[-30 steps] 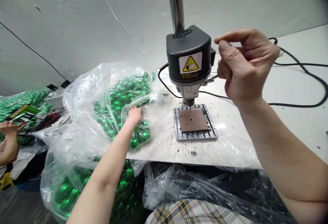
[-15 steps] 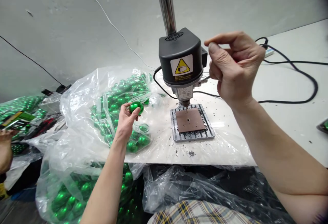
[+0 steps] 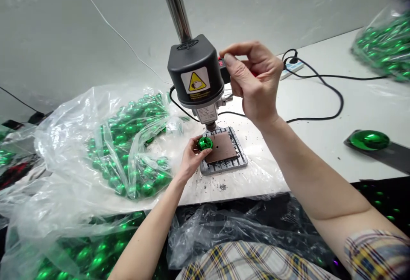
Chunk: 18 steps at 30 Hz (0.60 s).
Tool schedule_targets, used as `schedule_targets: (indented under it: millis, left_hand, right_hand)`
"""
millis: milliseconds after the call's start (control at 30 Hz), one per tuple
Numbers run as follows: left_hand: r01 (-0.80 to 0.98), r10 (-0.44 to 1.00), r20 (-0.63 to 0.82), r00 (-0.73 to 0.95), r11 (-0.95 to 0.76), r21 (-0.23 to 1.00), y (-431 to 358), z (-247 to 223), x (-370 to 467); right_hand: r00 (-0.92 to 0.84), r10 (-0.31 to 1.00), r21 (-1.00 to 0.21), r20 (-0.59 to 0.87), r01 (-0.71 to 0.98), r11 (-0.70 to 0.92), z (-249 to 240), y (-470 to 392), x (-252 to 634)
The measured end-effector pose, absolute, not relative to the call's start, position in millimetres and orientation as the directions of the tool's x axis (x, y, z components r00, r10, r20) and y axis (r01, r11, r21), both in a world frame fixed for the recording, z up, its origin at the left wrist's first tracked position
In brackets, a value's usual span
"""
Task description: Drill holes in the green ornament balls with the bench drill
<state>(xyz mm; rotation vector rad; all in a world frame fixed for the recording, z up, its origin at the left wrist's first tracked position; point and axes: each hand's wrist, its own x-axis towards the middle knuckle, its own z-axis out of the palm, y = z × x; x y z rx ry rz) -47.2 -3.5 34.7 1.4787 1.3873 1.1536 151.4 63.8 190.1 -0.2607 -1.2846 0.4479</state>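
My left hand (image 3: 192,156) grips a shiny green ball (image 3: 205,144) between thumb and fingers, at the left edge of a brown square board (image 3: 226,150). That board has a small round hole and lies on the slotted grey base (image 3: 224,169) of a bench drill press (image 3: 195,71). The chuck (image 3: 210,126) hangs above the board, up and right of the ball. Beside the black motor head, my right hand (image 3: 256,83) is curled around the press's feed handle, mostly hidden by the fingers. Its thumb and index finger are raised near a red switch (image 3: 221,62).
A clear plastic bag of green balls (image 3: 128,143) lies left; another bag (image 3: 384,45) stands far right. One green ball (image 3: 369,139) rests on a dark strip at right. A black cable (image 3: 339,100) runs to a power strip (image 3: 292,70). Dark shavings surround the base.
My left hand has carried the green ball rightward from over the bag to the board. My right hand stays by the motor head. The view has swung right.
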Motion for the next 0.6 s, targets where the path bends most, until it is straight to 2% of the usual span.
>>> schedule_targets:
  millis: [133,400,600]
  left_hand:
    - [0.303,0.996,0.084,0.017,-0.085,0.949,6.2,27.1,-38.8]
    - [0.418,0.988,0.14,0.057,-0.151,0.896,12.3,28.7,-28.7]
    - [0.312,0.991,0.121,0.049,-0.13,0.941,13.0,21.0,-33.9]
  right_hand:
    - [0.217,0.404,-0.383,0.889,-0.133,0.914,187.5,70.3,150.9]
    - [0.177,0.39,-0.385,0.903,-0.064,0.921,186.2,70.1,153.1]
    - [0.164,0.387,-0.39,0.908,-0.015,0.921,184.9,71.6,154.8]
